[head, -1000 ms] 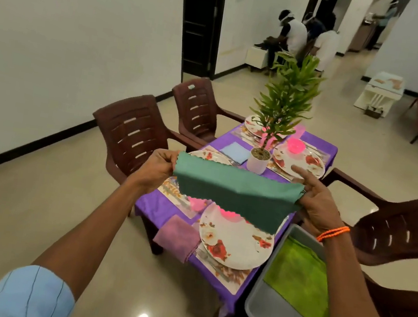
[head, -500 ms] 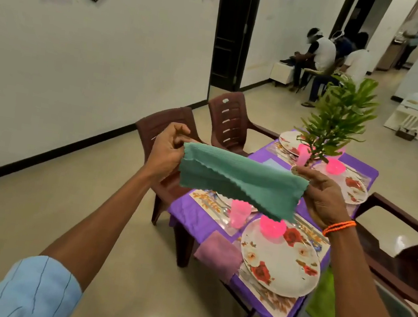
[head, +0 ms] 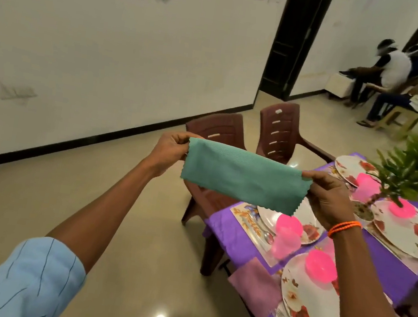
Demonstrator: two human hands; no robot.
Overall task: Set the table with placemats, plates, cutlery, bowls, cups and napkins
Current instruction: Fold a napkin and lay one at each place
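Napkin: green napkin (head: 245, 178), folded, stretched flat in the air, above the bench (head: 386, 269) edge.
Left hand (head: 170, 149): fingers pinch its left end.
Right hand (head: 331, 197): fingers pinch its right end.

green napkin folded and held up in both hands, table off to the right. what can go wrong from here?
1. The green napkin is held only at its ends, left hand and right hand; the fold could fall open when one lets go.
2. Lowering it toward the setting below may knock the pink cup.
3. The pink napkin already overhangs the table edge; a brush could pull it off.
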